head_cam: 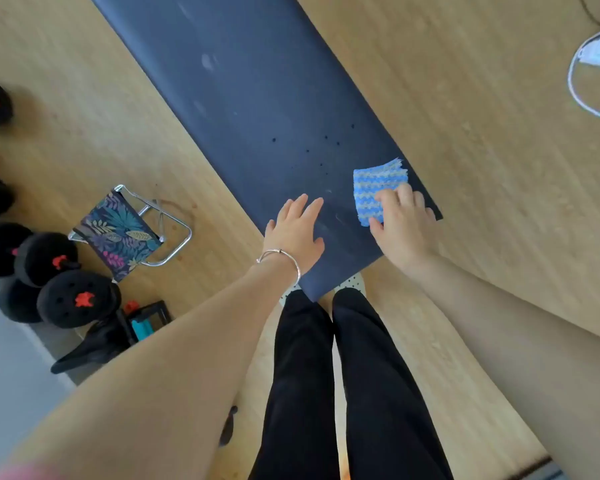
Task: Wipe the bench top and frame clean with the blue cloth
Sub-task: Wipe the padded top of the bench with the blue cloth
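1. The dark bench top point(257, 98) runs diagonally across the wooden floor point(465, 133), with pale smudges on its surface.
2. The right hand point(404, 226) presses the folded blue cloth point(378, 188) flat, fingers spread over it, near the bench's close right corner.
3. The left hand point(297, 230) rests palm-down on the bench, fingers straight, holding nothing; a bracelet point(284, 259) circles its wrist.
4. Black dumbbells point(66, 292) and a folding stool point(125, 230) stand at the left.
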